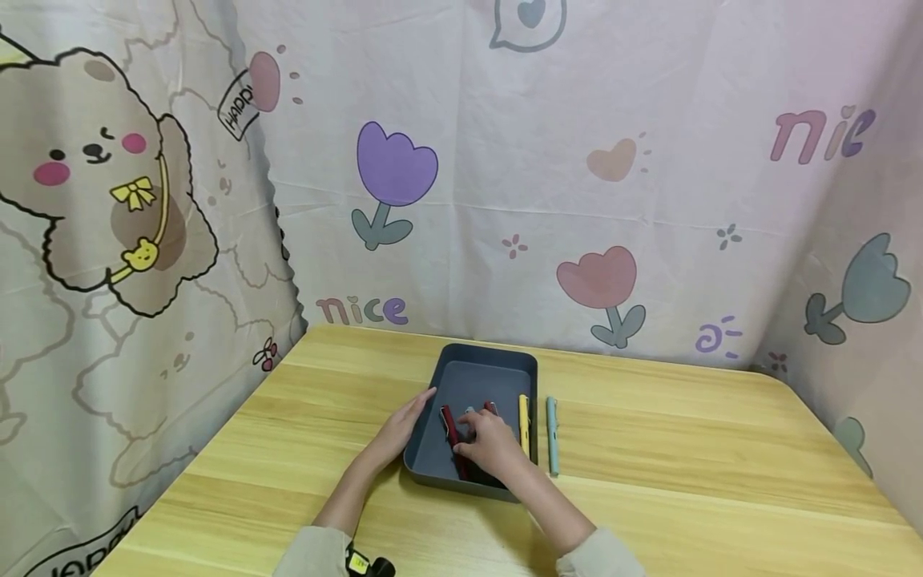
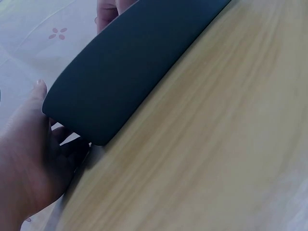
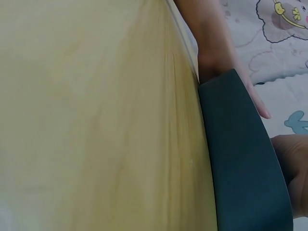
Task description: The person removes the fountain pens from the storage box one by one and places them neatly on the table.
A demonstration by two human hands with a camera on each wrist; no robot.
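Observation:
A dark grey rectangular tray (image 1: 497,357) lies on the table with pens in it. My left hand (image 1: 399,426) rests against its left wall, fingers nearly straight, thumb up by the rim in the left wrist view. Inside the tray, my right hand (image 1: 493,445) bends over the pens, thumb touching a dark red pen (image 1: 448,421). Whether it pinches that pen is unclear. A second red pen (image 1: 491,407) shows its end behind the hand, beside a whitish tip. Along the tray's right wall lies a yellow pen (image 1: 524,421). The tray wall (image 3: 245,159) hides the pens in both wrist views.
A light blue pen (image 1: 553,437) lies on the wooden table (image 1: 685,449) just right of the tray. Printed curtains (image 1: 469,200) hang behind the table and along both sides. At the left sleeve a black strap-like device (image 1: 368,563) shows.

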